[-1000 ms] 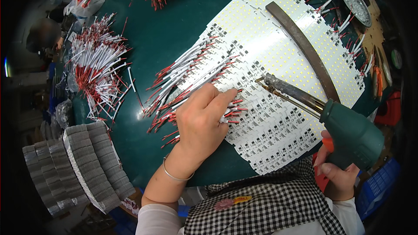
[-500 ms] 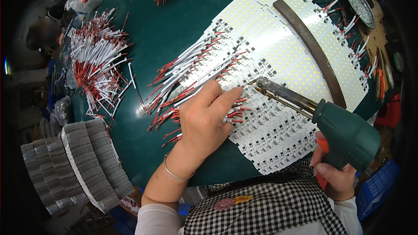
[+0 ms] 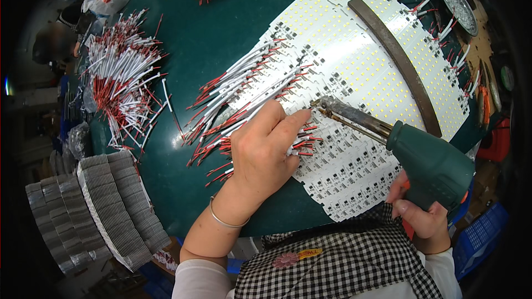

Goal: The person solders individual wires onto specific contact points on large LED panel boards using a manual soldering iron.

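My left hand [image 3: 263, 152] is closed over a bundle of red-and-white wires [image 3: 305, 143], whose ends stick out past the fingers. Its thumb and forefinger reach to the edge of the circuit components on a sheet of white LED boards [image 3: 354, 163]. In my right hand [image 3: 424, 216] is a green soldering gun [image 3: 432, 160], gripped by its handle. The gun's dark metal tip [image 3: 322, 103] meets the boards just beside my left fingertips; whether it touches a wire there is too small to tell. More wires [image 3: 244, 86] lie in rows along the boards' left side.
A curved dark metal bar [image 3: 396, 61] lies across the boards. Loose wires [image 3: 124, 66] pile up at the left, above stacked grey strips [image 3: 113, 205]. A round metal dish [image 3: 458, 8] and orange-handled pliers [image 3: 485, 99] sit at the right. Green tabletop [image 3: 194, 33] surrounds the boards.
The soldering gun and my right hand have shifted slightly to the left, bringing the tip closer to my left fingertips. My left hand has moved barely, still on the wires.
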`<state>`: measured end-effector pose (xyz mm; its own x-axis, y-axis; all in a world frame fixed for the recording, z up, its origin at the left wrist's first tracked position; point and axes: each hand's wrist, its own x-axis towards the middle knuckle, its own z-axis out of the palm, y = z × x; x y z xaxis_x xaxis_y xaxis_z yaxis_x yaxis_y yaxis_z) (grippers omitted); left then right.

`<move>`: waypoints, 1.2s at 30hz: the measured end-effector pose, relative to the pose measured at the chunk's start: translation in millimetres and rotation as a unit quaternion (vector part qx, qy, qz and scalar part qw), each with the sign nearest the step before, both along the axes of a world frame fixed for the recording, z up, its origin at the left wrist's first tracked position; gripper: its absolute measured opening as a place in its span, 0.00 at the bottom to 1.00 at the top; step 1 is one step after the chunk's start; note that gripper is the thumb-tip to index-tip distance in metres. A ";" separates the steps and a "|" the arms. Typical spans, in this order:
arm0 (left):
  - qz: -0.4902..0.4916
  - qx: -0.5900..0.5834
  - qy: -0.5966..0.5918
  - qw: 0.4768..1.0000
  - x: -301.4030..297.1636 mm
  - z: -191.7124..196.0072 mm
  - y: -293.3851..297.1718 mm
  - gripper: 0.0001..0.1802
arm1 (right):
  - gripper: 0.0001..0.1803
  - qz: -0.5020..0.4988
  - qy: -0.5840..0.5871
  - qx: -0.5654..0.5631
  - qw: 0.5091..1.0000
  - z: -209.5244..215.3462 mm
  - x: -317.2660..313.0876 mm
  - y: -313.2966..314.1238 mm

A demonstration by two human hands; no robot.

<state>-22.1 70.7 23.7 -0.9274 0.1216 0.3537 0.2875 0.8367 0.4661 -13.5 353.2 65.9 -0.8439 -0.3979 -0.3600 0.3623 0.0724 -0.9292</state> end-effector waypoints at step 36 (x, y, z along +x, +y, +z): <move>0.004 -0.010 0.015 1.000 -0.1 2.1 5.9 0.29 | 0.32 0.028 0.045 -0.001 0.999 -5.8 4.4 4.2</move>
<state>-22.2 76.7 25.8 -0.9172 0.1211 0.3796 0.2943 0.8483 0.4403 -9.1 357.4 60.2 -0.8491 -0.4460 -0.2831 0.2726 0.0891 -0.9580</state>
